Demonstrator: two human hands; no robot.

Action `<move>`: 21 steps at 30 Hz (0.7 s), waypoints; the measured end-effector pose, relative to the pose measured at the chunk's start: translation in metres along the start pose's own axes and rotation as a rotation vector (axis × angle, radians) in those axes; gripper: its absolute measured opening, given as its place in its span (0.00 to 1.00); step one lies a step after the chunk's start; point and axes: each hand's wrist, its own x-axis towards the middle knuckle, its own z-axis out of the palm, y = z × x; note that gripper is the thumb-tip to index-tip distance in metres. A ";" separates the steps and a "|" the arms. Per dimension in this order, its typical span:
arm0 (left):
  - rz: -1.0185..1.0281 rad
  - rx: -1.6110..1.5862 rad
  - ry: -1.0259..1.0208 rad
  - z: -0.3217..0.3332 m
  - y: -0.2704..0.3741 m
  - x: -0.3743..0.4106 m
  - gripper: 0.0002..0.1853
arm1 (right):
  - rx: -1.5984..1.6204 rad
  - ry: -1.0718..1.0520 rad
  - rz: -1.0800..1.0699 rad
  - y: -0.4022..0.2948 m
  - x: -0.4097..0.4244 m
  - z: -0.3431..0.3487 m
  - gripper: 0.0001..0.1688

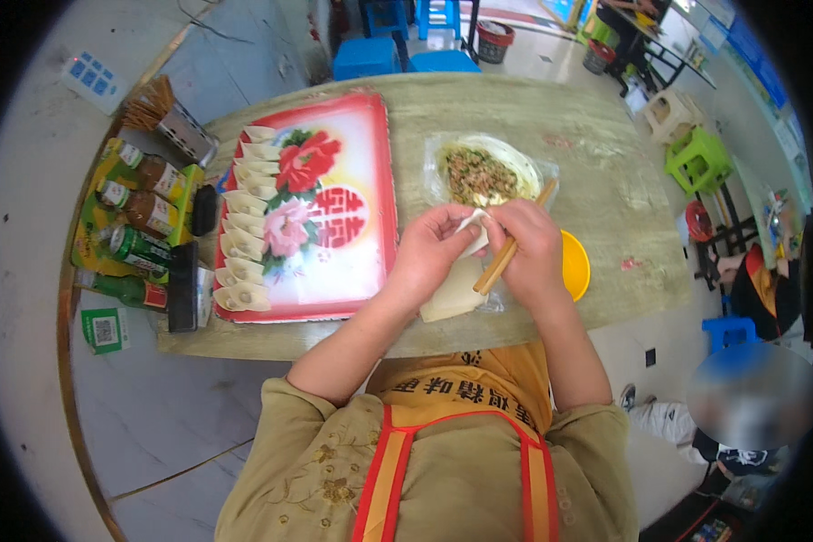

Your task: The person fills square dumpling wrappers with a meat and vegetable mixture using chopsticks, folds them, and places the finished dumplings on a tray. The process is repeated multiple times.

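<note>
Between both hands a pale dough wrapper (475,230) is pinched, partly folded; whether filling lies inside is hidden. My left hand (437,247) grips its left side with thumb and fingers. On its right side are the fingers of my right hand (532,244), which also keeps a pair of wooden chopsticks (498,267) tucked in the palm. Below the hands lies a stack of flat wrappers (450,295). Just beyond them sits a bowl of minced filling (477,169) with green bits. Folded dumplings (247,230) line the left side of a red-rimmed floral tray (352,291).
A yellow bowl (574,264) stands right of my right hand. Against the wall at left are a chopstick holder (190,132), sauce bottles (152,210), a green can (139,247) and a black box (183,288). Blue stools (366,59) stand beyond the table; people are at the right.
</note>
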 end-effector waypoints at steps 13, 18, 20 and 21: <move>0.243 0.478 0.325 -0.149 0.130 0.064 0.20 | -0.028 0.150 0.233 -0.026 -0.024 -0.062 0.11; 0.137 1.249 0.722 -0.316 0.139 0.139 0.29 | -0.018 0.138 0.250 -0.034 -0.030 -0.064 0.11; -0.001 1.392 0.779 -0.319 0.143 0.151 0.27 | -0.037 0.124 0.211 -0.036 -0.030 -0.058 0.11; -0.066 1.444 0.771 -0.322 0.143 0.155 0.25 | -0.045 0.112 0.188 -0.037 -0.030 -0.055 0.11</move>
